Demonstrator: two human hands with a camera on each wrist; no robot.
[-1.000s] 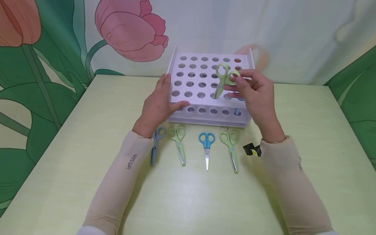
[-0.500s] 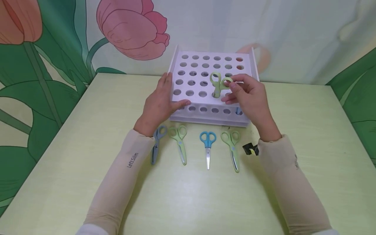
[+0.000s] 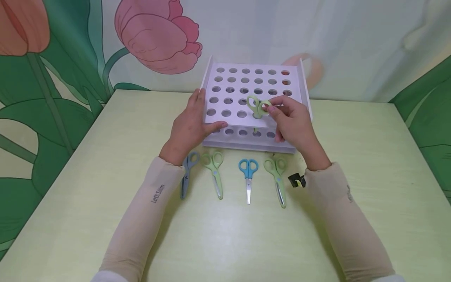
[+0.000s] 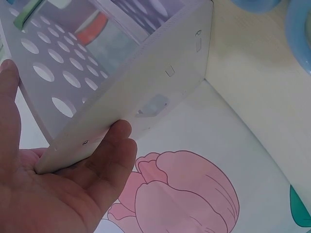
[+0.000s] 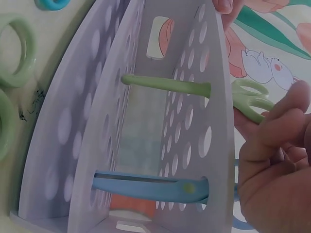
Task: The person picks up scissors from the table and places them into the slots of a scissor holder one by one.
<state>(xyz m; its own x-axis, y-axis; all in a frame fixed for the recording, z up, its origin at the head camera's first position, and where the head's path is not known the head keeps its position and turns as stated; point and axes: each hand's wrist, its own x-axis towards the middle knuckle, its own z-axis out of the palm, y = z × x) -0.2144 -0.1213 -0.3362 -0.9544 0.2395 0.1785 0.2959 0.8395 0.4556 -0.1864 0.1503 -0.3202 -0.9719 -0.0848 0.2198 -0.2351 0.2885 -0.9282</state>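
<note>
A white rack (image 3: 233, 120) with rows of round holes stands at the back of the table. My left hand (image 3: 186, 129) grips its left side, thumb on the front edge of the top plate; in the left wrist view the fingers (image 4: 114, 155) lie along the side panel. My right hand (image 3: 295, 122) pinches a handle loop of green scissors (image 3: 257, 112), which point down through a front-row hole. Their tip (image 5: 129, 79) reaches the lower plate in the right wrist view. Blue scissors (image 5: 150, 187) stand in the corner hole beside them, handles mostly hidden behind the right hand.
In front of the rack lie blue-grey scissors (image 3: 186, 178), green scissors (image 3: 217, 180), blue scissors (image 3: 248, 170) and another green pair (image 3: 278, 182). A small black piece (image 3: 296, 180) is by the right sleeve. A flower-printed curtain (image 3: 158, 35) hangs behind the table.
The right hand has moved down and left, lowering the green scissors from above the rack into a front-row hole. The left hand keeps its place on the rack.
</note>
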